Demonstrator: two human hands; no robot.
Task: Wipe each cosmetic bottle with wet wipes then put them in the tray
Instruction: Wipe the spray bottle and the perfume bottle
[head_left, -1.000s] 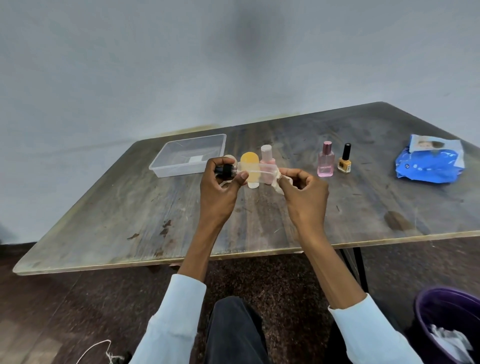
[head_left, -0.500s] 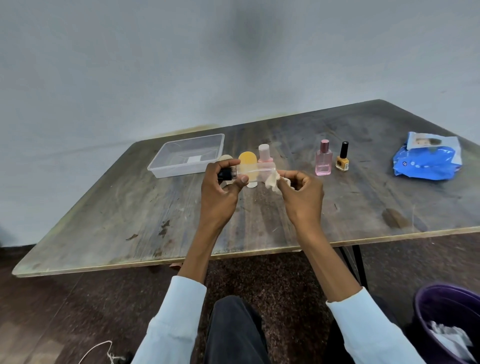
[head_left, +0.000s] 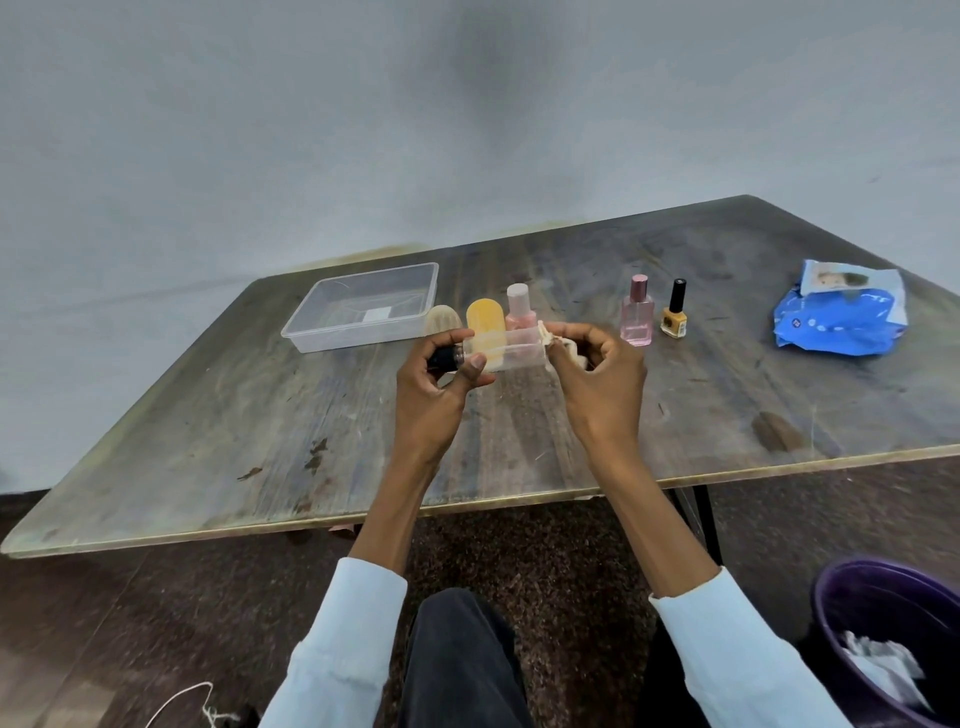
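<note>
The left hand (head_left: 434, 397) grips a clear bottle (head_left: 511, 351) by its black cap end, thumb pressed on the near side, holding it sideways in the air above the wooden table (head_left: 260, 415). The right hand (head_left: 597, 382) curls around a crumpled pale wet wipe (head_left: 563, 347), pinching it against the bottle's base end. The bottle is see-through and rectangular, with what looks like a thin tube showing inside it.

Behind the hands stand more bottles: a beige rounded one (head_left: 441, 322), a yellow rounded one (head_left: 485, 325) and a pink bottle with a pale cap (head_left: 518, 306). To their right, set apart, stand a pink square perfume bottle (head_left: 637, 317) and, just beside it, a yellow nail polish bottle with a black cap (head_left: 674, 312). A clear plastic tray (head_left: 311, 332) sits to the left of them, toward the far edge, with only a small white label visible in it. A blue wet wipes packet (head_left: 841, 317) lies at the right end.

The table is dark, worn and scratched wood with a pale edge, set against a plain grey wall. The floor below is dark and speckled. A purple bin (head_left: 852, 597) holding white crumpled wipes stands at the lower right. Pale blue sleeves (head_left: 348, 649) and dark trousers show at the bottom.
</note>
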